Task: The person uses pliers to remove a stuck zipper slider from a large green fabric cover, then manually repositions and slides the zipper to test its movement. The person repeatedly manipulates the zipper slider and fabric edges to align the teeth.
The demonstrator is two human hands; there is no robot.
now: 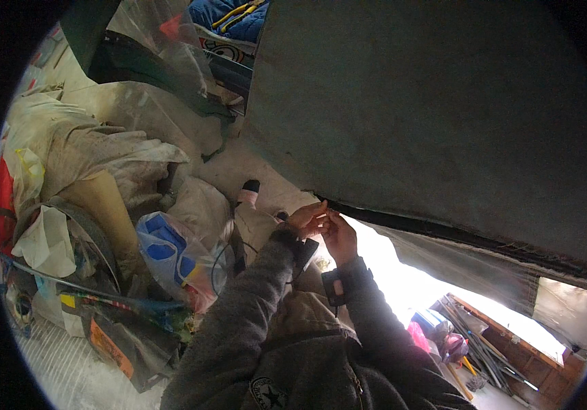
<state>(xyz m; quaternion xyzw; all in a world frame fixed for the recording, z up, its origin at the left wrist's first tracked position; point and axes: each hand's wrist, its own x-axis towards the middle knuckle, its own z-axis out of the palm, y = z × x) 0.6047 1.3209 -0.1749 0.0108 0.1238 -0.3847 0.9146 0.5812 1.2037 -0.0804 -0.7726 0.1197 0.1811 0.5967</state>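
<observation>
A large grey-green fabric sheet (430, 102) fills the upper right, with a dark band (409, 222) along its frayed lower edge. Just under the band's left end, my left hand (303, 219) and my right hand (340, 239) meet with their fingertips together. Both are closed in a pinch; whatever is between the fingers is too small to make out. A dark strap with a small box-like piece (335, 287) is on my right wrist. By my left wrist is another dark flat piece (307, 253).
At left lie crumpled pale cloth (102, 147), a clear bag with blue contents (167, 249) and a dark pouch with an orange patch (112, 348). Yellow-handled pliers (239, 17) rest on blue cloth at the top. Lower right, rods and bags fill a wooden box (546, 365).
</observation>
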